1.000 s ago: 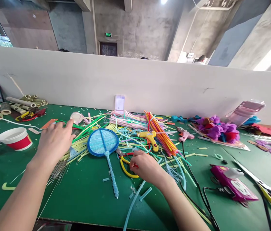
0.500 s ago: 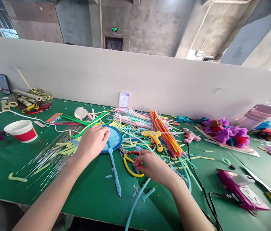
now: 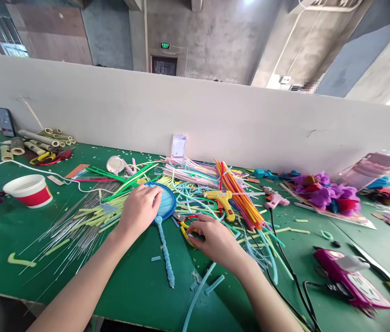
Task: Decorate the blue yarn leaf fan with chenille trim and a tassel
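A round fan shape (image 3: 165, 199) of light-blue fuzzy stems with a dark-blue rim lies on the table. Its bumpy blue handle (image 3: 165, 256) points down toward me. My left hand (image 3: 140, 206) covers the fan's left half, thumb lying over the disc and fingers curled at its edge. To the right, my right hand (image 3: 212, 236) hovers over the scissors (image 3: 185, 229) with yellow handles, partly hiding them. Its thumb and index finger curl close together; whatever sits between them is too small to make out. A long blue stem (image 3: 198, 293) runs below this hand.
Bundled orange stems (image 3: 239, 196), a yellow glue gun (image 3: 224, 203) and a pink glue gun (image 3: 275, 198) lie right of centre. Thin wires (image 3: 73, 235) spread at left beside a paper cup (image 3: 30, 190). A magenta power strip (image 3: 352, 279) with black cables sits at right.
My left hand has shifted slightly right over the fan. My right hand has moved a little left, covering more of the yellow handles, and its thumb and index finger show more clearly.
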Demonstrator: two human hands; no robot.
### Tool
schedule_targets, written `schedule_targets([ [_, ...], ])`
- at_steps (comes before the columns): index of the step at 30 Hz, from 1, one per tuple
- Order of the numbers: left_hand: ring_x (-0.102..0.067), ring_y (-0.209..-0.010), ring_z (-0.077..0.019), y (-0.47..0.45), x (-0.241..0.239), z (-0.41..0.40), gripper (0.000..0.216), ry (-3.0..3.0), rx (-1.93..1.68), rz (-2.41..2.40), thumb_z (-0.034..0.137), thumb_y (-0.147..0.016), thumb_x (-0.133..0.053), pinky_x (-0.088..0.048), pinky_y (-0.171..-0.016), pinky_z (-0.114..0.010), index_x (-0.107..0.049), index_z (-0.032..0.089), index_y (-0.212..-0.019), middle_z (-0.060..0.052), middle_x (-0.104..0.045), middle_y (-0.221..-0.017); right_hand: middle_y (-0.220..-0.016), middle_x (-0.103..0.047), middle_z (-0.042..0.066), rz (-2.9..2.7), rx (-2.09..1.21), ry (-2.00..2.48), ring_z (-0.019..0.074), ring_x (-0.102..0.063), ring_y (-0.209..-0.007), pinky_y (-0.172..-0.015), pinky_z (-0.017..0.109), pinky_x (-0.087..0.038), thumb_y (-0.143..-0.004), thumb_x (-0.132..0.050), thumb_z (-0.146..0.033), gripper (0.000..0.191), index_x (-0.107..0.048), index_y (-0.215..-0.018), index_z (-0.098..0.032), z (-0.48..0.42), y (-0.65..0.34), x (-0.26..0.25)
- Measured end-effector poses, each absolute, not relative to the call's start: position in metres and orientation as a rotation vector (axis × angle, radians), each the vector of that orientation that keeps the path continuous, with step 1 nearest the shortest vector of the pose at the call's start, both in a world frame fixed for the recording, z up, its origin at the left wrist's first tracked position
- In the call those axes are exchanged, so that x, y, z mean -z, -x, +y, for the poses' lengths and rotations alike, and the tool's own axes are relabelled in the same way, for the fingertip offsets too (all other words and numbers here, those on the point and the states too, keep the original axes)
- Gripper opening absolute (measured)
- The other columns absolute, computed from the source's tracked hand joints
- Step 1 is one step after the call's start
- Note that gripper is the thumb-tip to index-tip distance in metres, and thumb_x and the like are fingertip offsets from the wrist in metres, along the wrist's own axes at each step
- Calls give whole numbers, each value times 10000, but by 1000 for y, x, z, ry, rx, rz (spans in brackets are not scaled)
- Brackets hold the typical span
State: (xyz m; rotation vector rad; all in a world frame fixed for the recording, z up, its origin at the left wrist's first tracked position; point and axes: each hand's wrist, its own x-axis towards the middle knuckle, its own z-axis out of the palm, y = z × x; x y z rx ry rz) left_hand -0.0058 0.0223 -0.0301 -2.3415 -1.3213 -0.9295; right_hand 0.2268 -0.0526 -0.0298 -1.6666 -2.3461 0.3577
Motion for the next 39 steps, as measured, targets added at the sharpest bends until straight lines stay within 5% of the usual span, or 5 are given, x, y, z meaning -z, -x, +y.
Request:
schedule_targets([
  [6,-675,-846,-247,4,37,25,207,2379,938,-1303,182,-966,-492,-498,-766,-343,-697,192,-953,-53,-769,-867,-1012,-653,60,-2361,-440,1701,213,-636,-889,-750,285,-468,-760,-812,-435,377,-743,-1055,-212,-52,-226,34],
  [9,-674,-836,-240,5,39,26,209,2377,945,-1316,183,-963,-490,-495,-761,-337,-699,195,-947,-47,-771,-862,-943,-651,54,-2374,-441,1673,186,-627,-845,-735,270,-452,-899,-676,-389,214,-753,-980,-206,-50,-224,34],
  [12,-672,-814,-237,9,39,25,220,2336,972,-1366,186,-965,-480,-488,-716,-326,-699,189,-953,-52,-774,-862,-856,-637,48,-2378,-407,1655,164,-611,-800,-708,256,-430,-998,-485,-248,307,-742,-841,-190,-47,-219,33],
  [22,-674,-778,-234,10,38,25,224,2292,982,-1432,201,-959,-485,-471,-662,-309,-709,191,-940,-57,-764,-823,-940,-703,24,-2414,-395,1688,152,-653,-825,-708,218,-448,-874,-583,-137,255,-781,-987,-252,-47,-216,31],
  [39,-669,-803,-243,5,42,23,220,2366,981,-1406,201,-960,-484,-477,-697,-319,-703,191,-939,-69,-757,-838,-978,-708,86,-2594,-164,1764,208,-708,-827,-634,257,-450,-929,-493,-170,222,-712,-957,-193,-39,-199,25],
])
